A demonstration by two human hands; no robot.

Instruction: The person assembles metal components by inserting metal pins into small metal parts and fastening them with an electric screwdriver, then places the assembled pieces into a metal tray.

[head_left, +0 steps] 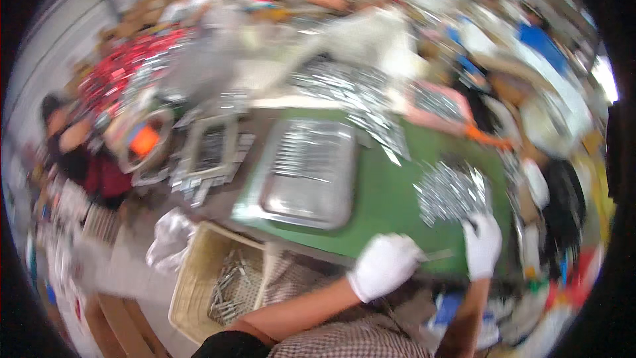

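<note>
Nearest, checked cloth (331,345). Beyond, pinching a thin strip (438,254) with the fingers of the left hand (387,267), jutting right over the green desk (381,212). Touching the near edge of a silver pile (449,192) with the right hand (482,245); too blurred to tell whether fingers spread or pinching. Left, a cream basket (189,272) with loose metal pieces (235,285); farther, a metal tray (298,202) with rowed strips (305,152).

Green tabletop (387,195) (tray (291,200), metal pieces (452,192) atop)

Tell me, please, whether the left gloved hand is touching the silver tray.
Apart: the head view shows green tabletop plainly between the left hand and the silver tray.
</note>
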